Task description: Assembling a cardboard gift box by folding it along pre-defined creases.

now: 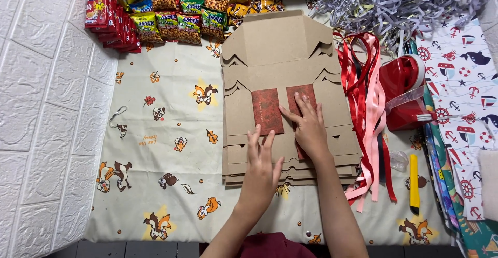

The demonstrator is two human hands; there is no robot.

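A stack of flat brown cardboard box blanks [282,50] lies on a squirrel-print cloth [155,149]. Two dark red patterned cards rest side by side on the top blank: the left card [266,108] and the right card [302,94]. My left hand [261,167] lies flat on the cardboard just below the left card, fingertips at its lower edge. My right hand [308,128] presses flat on the right card, covering its lower part, fingers spread.
Snack packets [176,14] and red packets [111,22] line the back left. Red and pink ribbons [365,107], a red tape dispenser [402,92], a yellow cutter [414,183], nautical wrapping paper [467,81] and shredded paper [404,1] lie right. A white brick wall [41,107] stands left.
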